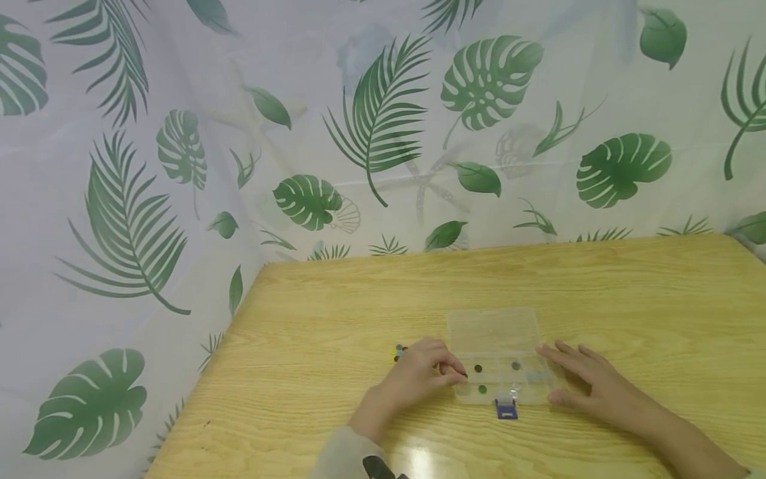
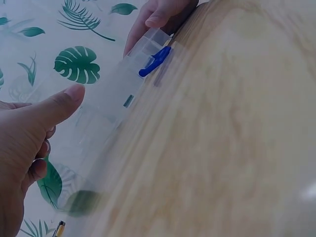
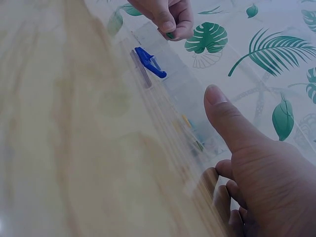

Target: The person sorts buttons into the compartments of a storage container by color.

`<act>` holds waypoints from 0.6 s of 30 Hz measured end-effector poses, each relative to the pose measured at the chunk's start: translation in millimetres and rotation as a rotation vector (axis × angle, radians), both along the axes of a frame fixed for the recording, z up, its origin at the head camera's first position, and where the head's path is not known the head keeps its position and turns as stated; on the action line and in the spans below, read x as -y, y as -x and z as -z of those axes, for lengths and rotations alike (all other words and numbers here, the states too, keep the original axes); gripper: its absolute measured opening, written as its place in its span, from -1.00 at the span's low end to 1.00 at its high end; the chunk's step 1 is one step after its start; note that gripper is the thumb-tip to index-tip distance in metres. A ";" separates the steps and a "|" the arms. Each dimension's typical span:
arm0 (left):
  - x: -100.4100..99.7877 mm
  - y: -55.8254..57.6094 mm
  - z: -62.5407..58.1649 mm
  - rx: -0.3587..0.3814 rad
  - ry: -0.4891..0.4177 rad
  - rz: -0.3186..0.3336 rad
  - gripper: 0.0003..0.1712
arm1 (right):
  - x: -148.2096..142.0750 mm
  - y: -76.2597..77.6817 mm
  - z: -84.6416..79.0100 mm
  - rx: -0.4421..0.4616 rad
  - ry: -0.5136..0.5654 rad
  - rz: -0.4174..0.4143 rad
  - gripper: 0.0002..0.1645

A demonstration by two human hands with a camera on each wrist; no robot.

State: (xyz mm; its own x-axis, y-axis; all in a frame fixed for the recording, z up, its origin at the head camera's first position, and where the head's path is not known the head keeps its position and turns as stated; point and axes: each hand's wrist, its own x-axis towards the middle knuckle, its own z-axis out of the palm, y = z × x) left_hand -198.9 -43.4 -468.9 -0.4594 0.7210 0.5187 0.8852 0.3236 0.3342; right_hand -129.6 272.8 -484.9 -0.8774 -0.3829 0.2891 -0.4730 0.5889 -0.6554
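A clear plastic compartment box (image 1: 492, 399) lies on the table with its lid (image 1: 493, 330) opened back and a blue latch (image 1: 507, 410) at the front. My left hand (image 1: 419, 372) pinches a small dark green disc (image 3: 170, 35) at the box's left end, mostly hidden by the fingertips. Inside the compartments sit a dark disc (image 1: 478, 368), a green disc (image 1: 482, 389) and a grey disc (image 1: 516, 365), along with some clear pieces (image 1: 516, 390). At the right end of the box, my right hand (image 1: 598, 389) has its fingers extended, fingertips right at the wall.
A small cluster of coloured discs (image 1: 397, 353), yellow, blue and dark, lies on the wooden table (image 1: 335, 313) left of the box, partly behind the left hand. Leaf-patterned cloth (image 1: 371, 133) hangs along the table's back and left sides.
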 end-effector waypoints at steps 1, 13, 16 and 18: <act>-1.2 -0.7 -1.1 0.005 0.004 0.004 -0.87 | 0.1 -0.1 -0.1 0.001 0.001 -0.001 -0.17; -4.7 -4.4 -2.2 -0.001 0.042 -0.001 -0.79 | -0.1 -0.4 0.4 0.021 0.017 -0.014 -0.19; -1.7 -3.7 -1.2 0.019 0.046 -0.006 -0.78 | -0.3 0.1 1.5 0.016 0.015 -0.014 -0.18; 1.1 -3.1 -0.3 0.052 0.050 -0.019 -0.77 | -0.3 0.6 2.3 0.009 0.021 -0.019 -0.18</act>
